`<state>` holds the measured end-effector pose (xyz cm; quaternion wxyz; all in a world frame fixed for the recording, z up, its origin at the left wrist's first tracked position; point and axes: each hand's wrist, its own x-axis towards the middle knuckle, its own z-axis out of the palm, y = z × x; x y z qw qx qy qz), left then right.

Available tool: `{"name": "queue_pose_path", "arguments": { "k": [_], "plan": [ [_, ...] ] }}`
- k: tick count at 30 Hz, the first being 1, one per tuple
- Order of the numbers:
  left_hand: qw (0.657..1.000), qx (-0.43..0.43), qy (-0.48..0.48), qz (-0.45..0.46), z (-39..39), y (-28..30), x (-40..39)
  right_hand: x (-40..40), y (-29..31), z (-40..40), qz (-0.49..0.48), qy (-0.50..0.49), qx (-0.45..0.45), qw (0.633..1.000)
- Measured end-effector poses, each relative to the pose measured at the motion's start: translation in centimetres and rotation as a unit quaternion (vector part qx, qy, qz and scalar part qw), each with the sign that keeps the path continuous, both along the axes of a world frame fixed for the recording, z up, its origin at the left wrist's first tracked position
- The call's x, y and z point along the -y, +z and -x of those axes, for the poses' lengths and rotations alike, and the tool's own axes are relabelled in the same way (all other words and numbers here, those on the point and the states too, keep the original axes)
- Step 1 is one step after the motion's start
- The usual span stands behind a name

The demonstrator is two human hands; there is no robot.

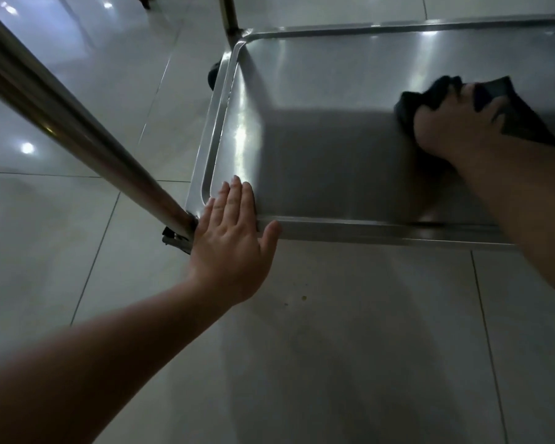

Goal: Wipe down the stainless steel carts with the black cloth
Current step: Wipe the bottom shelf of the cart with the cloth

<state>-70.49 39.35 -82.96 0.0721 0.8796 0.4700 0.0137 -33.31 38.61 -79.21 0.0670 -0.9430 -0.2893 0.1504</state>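
While the left hand [234,232] steadies the cart [334,139], the right hand [446,123] grips the cloth [430,91].

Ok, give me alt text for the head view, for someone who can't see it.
A right hand presses a bunched black cloth onto the low shelf of a stainless steel cart. The left hand rests flat, fingers straight, on the shelf's near left corner beside an upright post, above a glossy tiled floor.

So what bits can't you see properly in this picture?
Head view only:
- The shiny stainless steel cart shelf: its right end is cut off by the picture edge.
- The crumpled black cloth: partly hidden under the right hand.
- The small black cart wheel: mostly hidden behind the shelf rim.
- The left hand covers the shelf's near corner.
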Motion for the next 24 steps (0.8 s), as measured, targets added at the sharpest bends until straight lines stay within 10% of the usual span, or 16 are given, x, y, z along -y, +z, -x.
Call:
{"name": "queue_pose_path", "arguments": {
  "k": [11,24],
  "plan": [
    [1.000,-0.006,-0.006,-0.015,0.3,-0.2,-0.1,-7.4,-0.3,17.8,-0.065,0.454,0.000,0.888],
    [0.998,-0.040,-0.010,0.047,0.0,1.2,-0.4,7.6,-1.3,6.3,-0.014,0.421,0.024,0.907]
  ]
}}
